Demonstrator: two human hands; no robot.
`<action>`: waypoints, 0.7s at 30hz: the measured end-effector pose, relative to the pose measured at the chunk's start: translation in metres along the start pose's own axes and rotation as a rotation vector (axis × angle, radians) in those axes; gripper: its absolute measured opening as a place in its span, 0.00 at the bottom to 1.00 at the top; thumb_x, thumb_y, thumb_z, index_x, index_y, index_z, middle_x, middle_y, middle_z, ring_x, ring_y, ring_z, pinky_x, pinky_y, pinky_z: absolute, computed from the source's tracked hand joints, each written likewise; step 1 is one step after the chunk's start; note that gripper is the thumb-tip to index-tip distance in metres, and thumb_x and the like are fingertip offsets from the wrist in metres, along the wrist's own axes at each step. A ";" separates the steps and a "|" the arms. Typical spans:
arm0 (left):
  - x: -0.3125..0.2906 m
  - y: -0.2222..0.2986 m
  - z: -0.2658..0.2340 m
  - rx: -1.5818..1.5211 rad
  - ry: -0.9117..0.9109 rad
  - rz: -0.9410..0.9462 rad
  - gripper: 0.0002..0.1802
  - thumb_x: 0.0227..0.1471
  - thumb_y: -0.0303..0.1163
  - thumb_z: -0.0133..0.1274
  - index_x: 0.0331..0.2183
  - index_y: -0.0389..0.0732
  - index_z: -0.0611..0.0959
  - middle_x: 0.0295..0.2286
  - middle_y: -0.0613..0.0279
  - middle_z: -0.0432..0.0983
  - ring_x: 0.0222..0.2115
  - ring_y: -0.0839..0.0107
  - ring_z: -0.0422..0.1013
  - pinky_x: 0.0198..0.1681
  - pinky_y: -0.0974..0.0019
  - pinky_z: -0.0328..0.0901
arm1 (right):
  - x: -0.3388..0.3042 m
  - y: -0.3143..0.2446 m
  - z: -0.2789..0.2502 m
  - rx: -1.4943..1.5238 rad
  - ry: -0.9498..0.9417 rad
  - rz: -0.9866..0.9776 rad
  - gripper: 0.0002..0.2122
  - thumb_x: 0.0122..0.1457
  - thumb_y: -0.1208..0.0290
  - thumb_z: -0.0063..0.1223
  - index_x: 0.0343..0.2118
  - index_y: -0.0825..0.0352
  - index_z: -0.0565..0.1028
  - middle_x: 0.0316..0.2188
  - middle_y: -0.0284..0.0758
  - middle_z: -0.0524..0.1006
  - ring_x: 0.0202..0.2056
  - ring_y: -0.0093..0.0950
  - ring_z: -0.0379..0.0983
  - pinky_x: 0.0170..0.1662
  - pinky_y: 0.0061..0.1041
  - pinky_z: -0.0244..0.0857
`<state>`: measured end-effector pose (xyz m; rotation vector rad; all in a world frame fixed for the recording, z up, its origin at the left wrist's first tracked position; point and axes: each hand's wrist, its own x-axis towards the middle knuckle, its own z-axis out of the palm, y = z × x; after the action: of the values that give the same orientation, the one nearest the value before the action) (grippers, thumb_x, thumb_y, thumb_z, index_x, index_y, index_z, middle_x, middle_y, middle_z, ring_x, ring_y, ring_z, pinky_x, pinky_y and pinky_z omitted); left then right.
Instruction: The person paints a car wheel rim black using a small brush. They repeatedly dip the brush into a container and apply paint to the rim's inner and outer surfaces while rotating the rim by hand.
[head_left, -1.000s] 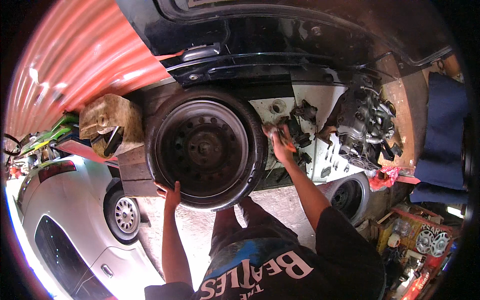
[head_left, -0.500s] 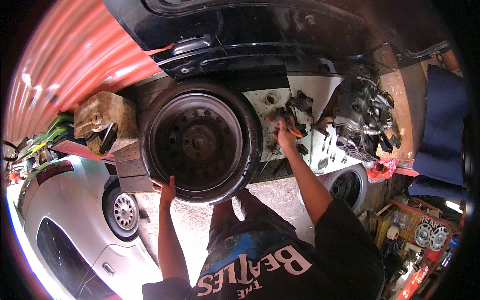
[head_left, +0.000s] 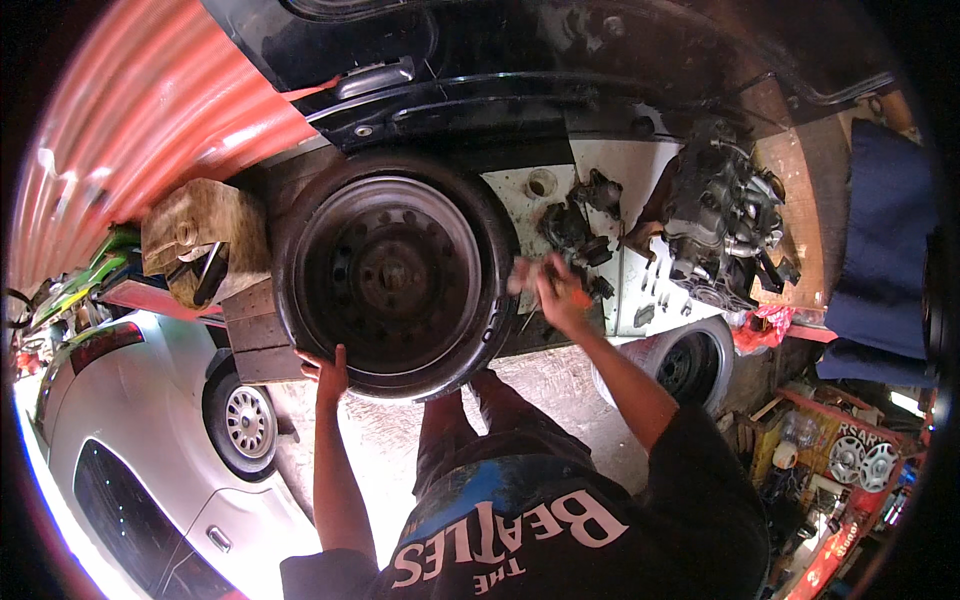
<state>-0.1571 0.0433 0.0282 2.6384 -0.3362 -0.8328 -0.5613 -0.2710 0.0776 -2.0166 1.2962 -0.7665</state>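
Note:
A car wheel (head_left: 462, 240), a black tyre on a dark steel rim, rests on the wooden bench in front of me. My left hand (head_left: 326, 374) grips its near left edge, the thumb over the tyre. At the tyre's right side, my right hand (head_left: 556, 290) is closed around an orange-handled brush (head_left: 522, 275). The brush is blurred by motion, its head close to the sidewall; whether they touch I cannot tell. Dark greasy metal parts (head_left: 575, 230) lie just beyond my right hand.
A black car panel (head_left: 500, 95) spans the far side. An engine part (head_left: 722, 215) sits on the bench at right, a cut-open plastic container (head_left: 205, 230) at left. Another wheel (head_left: 690, 362) stands below the bench. A silver car (head_left: 160, 420) is at left.
My right hand has moved left and slightly nearer, bringing the brush from the metal parts to the tyre's right side. My left hand stays on the wheel.

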 end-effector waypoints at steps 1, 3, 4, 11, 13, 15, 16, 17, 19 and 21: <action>0.002 -0.005 -0.005 0.004 0.016 0.001 0.70 0.58 0.65 0.53 0.65 0.39 0.17 0.62 0.08 0.26 0.66 0.19 0.28 0.69 0.34 0.35 | 0.031 -0.006 0.008 0.003 -0.018 -0.029 0.08 0.65 0.67 0.54 0.40 0.65 0.73 0.32 0.41 0.78 0.34 0.39 0.78 0.39 0.36 0.72; 0.001 -0.004 -0.007 -0.009 0.021 0.016 0.70 0.58 0.64 0.53 0.65 0.40 0.16 0.62 0.07 0.26 0.66 0.19 0.28 0.69 0.34 0.35 | 0.071 -0.010 0.016 -0.115 0.018 -0.181 0.09 0.65 0.65 0.53 0.40 0.66 0.73 0.33 0.44 0.78 0.35 0.44 0.77 0.39 0.40 0.71; -0.002 -0.002 -0.007 -0.029 0.023 0.019 0.70 0.58 0.64 0.53 0.65 0.40 0.16 0.62 0.07 0.26 0.66 0.19 0.28 0.69 0.34 0.36 | 0.083 -0.012 0.019 -0.225 0.063 -0.314 0.10 0.66 0.64 0.53 0.41 0.66 0.73 0.34 0.44 0.78 0.35 0.43 0.77 0.39 0.40 0.71; -0.007 0.000 0.000 -0.023 0.065 0.048 0.71 0.57 0.64 0.54 0.66 0.40 0.18 0.61 0.06 0.28 0.65 0.18 0.34 0.69 0.34 0.39 | -0.049 -0.028 0.009 0.219 -0.197 -0.160 0.08 0.65 0.68 0.52 0.41 0.67 0.71 0.34 0.42 0.76 0.38 0.44 0.77 0.42 0.33 0.69; -0.002 -0.018 -0.005 0.025 0.119 0.045 0.70 0.57 0.64 0.54 0.66 0.41 0.18 0.61 0.06 0.29 0.65 0.17 0.35 0.69 0.34 0.39 | -0.066 -0.070 -0.008 0.201 -0.655 -0.013 0.06 0.60 0.73 0.55 0.39 0.63 0.71 0.31 0.40 0.76 0.38 0.35 0.79 0.42 0.31 0.70; 0.001 -0.026 0.000 0.019 0.153 0.087 0.70 0.57 0.64 0.54 0.66 0.41 0.18 0.61 0.06 0.29 0.65 0.17 0.34 0.69 0.33 0.39 | -0.045 -0.080 -0.019 0.092 -0.709 -0.122 0.05 0.60 0.74 0.54 0.38 0.62 0.71 0.32 0.41 0.77 0.39 0.35 0.80 0.42 0.32 0.70; -0.015 0.006 0.003 -0.069 0.023 0.010 0.71 0.57 0.64 0.54 0.65 0.41 0.17 0.61 0.06 0.27 0.65 0.16 0.33 0.69 0.32 0.38 | -0.030 -0.069 -0.026 0.101 -0.658 -0.123 0.05 0.61 0.73 0.53 0.38 0.62 0.71 0.32 0.40 0.77 0.38 0.37 0.80 0.41 0.33 0.71; -0.016 0.001 -0.001 -0.063 0.042 0.017 0.71 0.57 0.64 0.54 0.65 0.42 0.17 0.61 0.06 0.27 0.65 0.15 0.33 0.69 0.31 0.38 | 0.001 -0.069 -0.020 0.147 -0.617 -0.162 0.04 0.62 0.73 0.52 0.38 0.61 0.71 0.32 0.40 0.77 0.36 0.39 0.80 0.40 0.35 0.71; -0.011 -0.011 -0.004 -0.056 0.091 0.038 0.71 0.56 0.64 0.55 0.65 0.44 0.16 0.61 0.07 0.25 0.65 0.14 0.32 0.69 0.30 0.37 | 0.073 -0.064 -0.001 0.004 -0.554 -0.297 0.04 0.63 0.69 0.51 0.38 0.61 0.71 0.30 0.38 0.77 0.33 0.42 0.79 0.36 0.38 0.71; -0.016 0.004 -0.006 -0.070 0.052 0.006 0.71 0.56 0.65 0.55 0.66 0.46 0.16 0.62 0.10 0.23 0.64 0.13 0.32 0.68 0.29 0.36 | 0.136 -0.067 0.015 0.013 -0.386 -0.396 0.06 0.65 0.66 0.51 0.38 0.61 0.71 0.29 0.39 0.78 0.31 0.45 0.79 0.34 0.41 0.70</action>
<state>-0.1670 0.0462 0.0420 2.5882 -0.2956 -0.7588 -0.4641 -0.3723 0.1376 -2.2999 0.6824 -0.5126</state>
